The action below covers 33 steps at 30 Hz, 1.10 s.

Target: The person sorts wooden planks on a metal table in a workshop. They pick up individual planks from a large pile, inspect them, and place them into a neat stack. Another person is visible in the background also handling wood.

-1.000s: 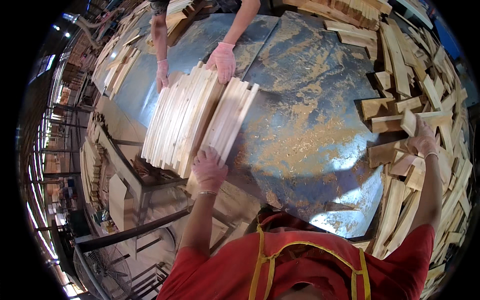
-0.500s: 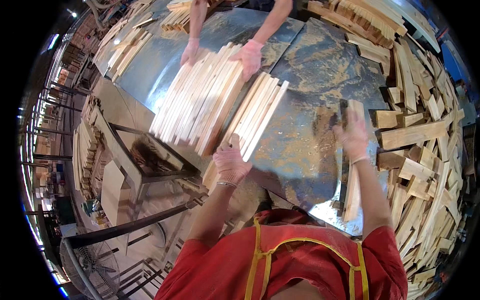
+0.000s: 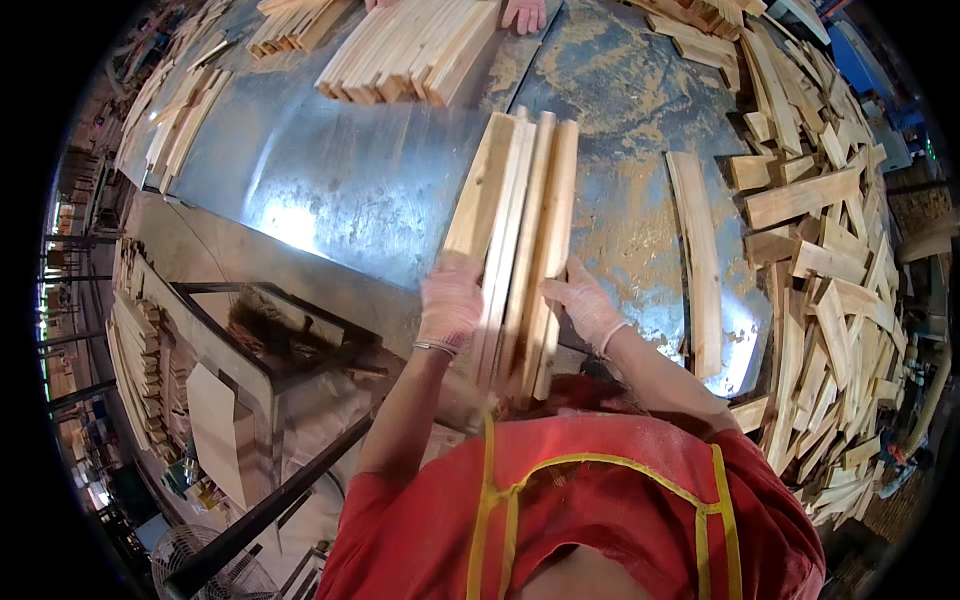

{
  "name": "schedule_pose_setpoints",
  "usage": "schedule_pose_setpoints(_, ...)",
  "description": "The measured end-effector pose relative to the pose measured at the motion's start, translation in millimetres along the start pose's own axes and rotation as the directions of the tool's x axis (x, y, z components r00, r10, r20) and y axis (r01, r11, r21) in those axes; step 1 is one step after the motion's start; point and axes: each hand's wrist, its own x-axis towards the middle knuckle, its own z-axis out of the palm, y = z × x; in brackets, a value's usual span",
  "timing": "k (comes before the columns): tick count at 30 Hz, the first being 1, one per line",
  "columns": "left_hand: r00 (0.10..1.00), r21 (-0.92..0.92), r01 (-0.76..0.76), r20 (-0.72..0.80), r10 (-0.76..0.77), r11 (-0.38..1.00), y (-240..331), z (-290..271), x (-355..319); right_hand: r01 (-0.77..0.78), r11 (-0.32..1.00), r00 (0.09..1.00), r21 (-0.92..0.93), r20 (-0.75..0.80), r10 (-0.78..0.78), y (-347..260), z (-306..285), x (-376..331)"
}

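Note:
Between my two hands is a small bundle of pale wooden strips (image 3: 518, 230), set lengthwise and pointing away from me over the metal table's near edge. My left hand (image 3: 452, 300), in a thin whitish glove, is closed against the bundle's left side. From the right, my gloved right hand (image 3: 585, 303) presses on the outer strip, its fingers partly hidden by the wood. The strips stand slightly uneven at their ends. A single wooden board (image 3: 695, 260) lies apart on the table, right of my right hand.
Across the metal table (image 3: 340, 190), a co-worker's hand (image 3: 524, 14) is beside a larger stack of strips (image 3: 410, 45). A heap of loose wood pieces (image 3: 835, 300) fills the right side. A dark metal frame (image 3: 270, 340) stands at left, with a fan (image 3: 205, 565) below.
My right hand has left the lone board and come over to the bundle, which now stands between both hands. The co-worker's larger stack has moved away to the far side.

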Motion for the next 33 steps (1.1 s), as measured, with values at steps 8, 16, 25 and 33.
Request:
schedule_pose_setpoints(8,0.892,-0.609,0.158,-0.249,-0.377,0.777,-46,98,-23,0.035,0.972,0.995,-0.232,-0.081,-0.055,3,30,10)
schedule_pose_setpoints(16,0.958,-0.588,-0.143,-0.284,-0.038,0.796,-35,49,-55,-0.037,0.996,0.996,0.084,-0.075,0.044,-11,41,0)
schedule_pose_setpoints(25,0.974,-0.257,0.004,-0.216,-0.062,0.966,-54,-18,-19,0.234,0.906,0.972,-0.352,0.103,-0.210,-17,89,42)
schedule_pose_setpoints(33,0.932,-0.166,0.026,-0.352,-0.083,0.986,-55,26,-9,0.306,0.724,0.852,-0.619,-0.162,-0.498,-170,-22,142)
